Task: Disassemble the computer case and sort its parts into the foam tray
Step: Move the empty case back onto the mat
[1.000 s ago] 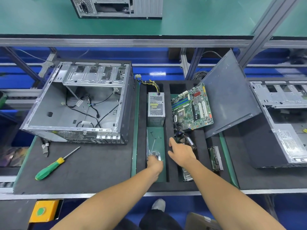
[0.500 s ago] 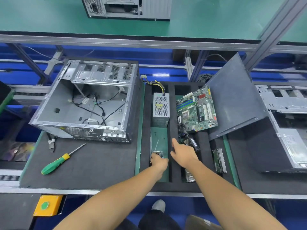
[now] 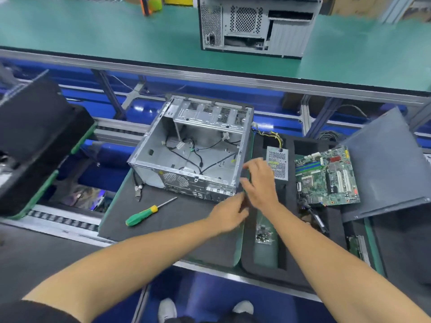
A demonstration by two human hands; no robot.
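Hands, two of them, hover at the near right corner of one open computer case point(image 3: 191, 150): the left hand point(image 3: 227, 214) and the right hand point(image 3: 260, 183) are motion-blurred, fingers loosely spread, holding nothing I can make out. The case lies on a dark mat. Just right, one foam tray point(image 3: 261, 276) holds one power supply point(image 3: 277, 163), one motherboard point(image 3: 326, 176) and one small board point(image 3: 263, 235). One green screwdriver point(image 3: 145, 213) lies on the mat; a second case point(image 3: 256, 24) stands on the far shelf.
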